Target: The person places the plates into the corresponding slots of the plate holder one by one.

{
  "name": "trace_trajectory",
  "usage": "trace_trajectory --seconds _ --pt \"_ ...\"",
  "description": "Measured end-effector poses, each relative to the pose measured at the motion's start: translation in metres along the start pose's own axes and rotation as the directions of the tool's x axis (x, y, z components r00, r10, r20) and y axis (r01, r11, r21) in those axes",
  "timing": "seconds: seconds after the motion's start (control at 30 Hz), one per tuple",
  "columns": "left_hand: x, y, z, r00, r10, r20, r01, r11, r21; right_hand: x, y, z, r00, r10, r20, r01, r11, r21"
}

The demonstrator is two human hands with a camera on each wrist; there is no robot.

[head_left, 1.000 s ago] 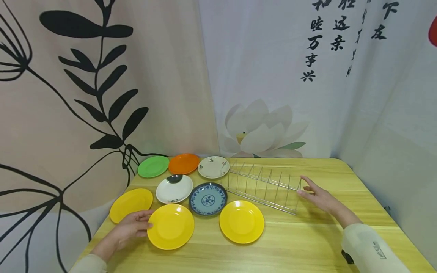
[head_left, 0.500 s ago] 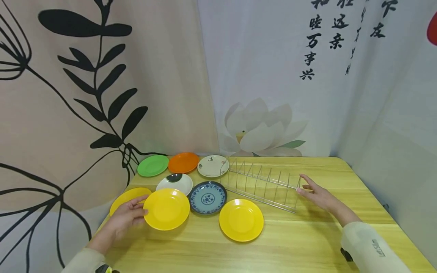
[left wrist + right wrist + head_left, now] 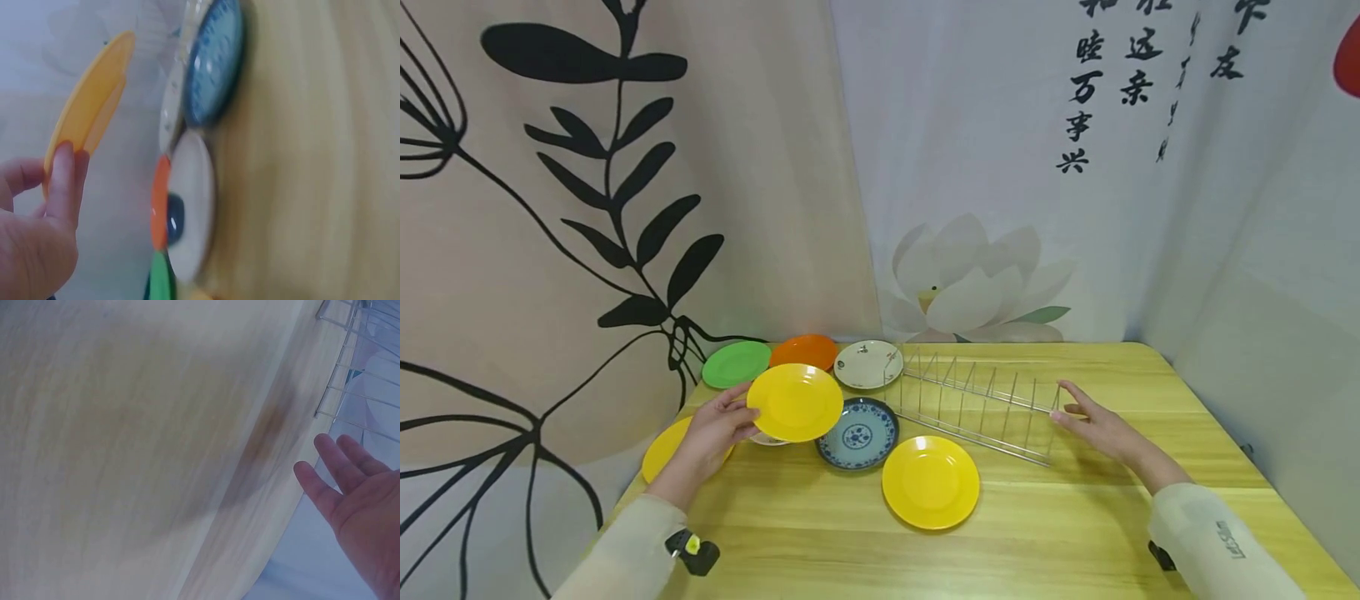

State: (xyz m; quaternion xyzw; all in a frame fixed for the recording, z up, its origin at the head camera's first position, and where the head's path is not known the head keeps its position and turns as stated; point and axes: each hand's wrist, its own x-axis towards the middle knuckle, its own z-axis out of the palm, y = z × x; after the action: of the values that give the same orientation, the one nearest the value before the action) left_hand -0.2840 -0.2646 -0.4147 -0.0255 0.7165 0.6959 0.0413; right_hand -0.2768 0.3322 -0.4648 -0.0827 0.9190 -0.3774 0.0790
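Note:
My left hand point(image 3: 721, 423) pinches the edge of a yellow plate point(image 3: 796, 403), thumb on one side and fingers on the other. The left wrist view shows this yellow plate point(image 3: 94, 94) raised clear of the table. Under it in the head view, a white plate with a dark patch point(image 3: 194, 206) is mostly covered; the blue patterned plate point(image 3: 857, 435) lies just right of it. My right hand point(image 3: 1097, 425) is at the right end of a wire dish rack point(image 3: 973, 410), thumb and forefinger by its end wire. Its other fingers point(image 3: 337, 465) extend loosely, apart from the wires.
Another yellow plate point(image 3: 931, 483) lies in front of the rack, and one more yellow plate point(image 3: 662, 450) sits partly behind my left arm. Along the back are green point(image 3: 736, 365), orange point(image 3: 805, 348) and white patterned point(image 3: 868, 365) plates. A curtain point(image 3: 775, 167) hangs behind the wooden table point(image 3: 1000, 558).
My left hand has lifted the yellow plate from the table's front left and carried it up, back and slightly right, over the white plate. My right hand and the rack have stayed put.

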Motion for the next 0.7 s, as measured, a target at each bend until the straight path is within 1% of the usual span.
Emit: trace_trajectory --seconds 0.13,0.43,0.53,0.7 --pt "0.008 0.013 0.023 1.0 0.014 -0.001 -0.014 0.999 -0.043 0.002 0.0 -0.001 1.0 0.003 0.001 -0.003 1.0 0.009" --pt "0.03 0.035 0.077 1.0 -0.003 -0.02 0.001 0.995 -0.099 0.004 0.001 -0.001 1.0 0.004 0.003 -0.004 1.0 0.009" --pt "0.035 0.042 0.095 1.0 -0.007 -0.03 0.004 0.995 -0.098 0.003 0.001 -0.001 1.0 0.004 0.002 -0.004 1.0 -0.001" --pt "0.043 0.052 0.127 0.999 0.003 -0.04 -0.006 0.998 -0.063 0.001 0.003 -0.001 1.0 0.009 0.0 -0.009 1.0 -0.007"
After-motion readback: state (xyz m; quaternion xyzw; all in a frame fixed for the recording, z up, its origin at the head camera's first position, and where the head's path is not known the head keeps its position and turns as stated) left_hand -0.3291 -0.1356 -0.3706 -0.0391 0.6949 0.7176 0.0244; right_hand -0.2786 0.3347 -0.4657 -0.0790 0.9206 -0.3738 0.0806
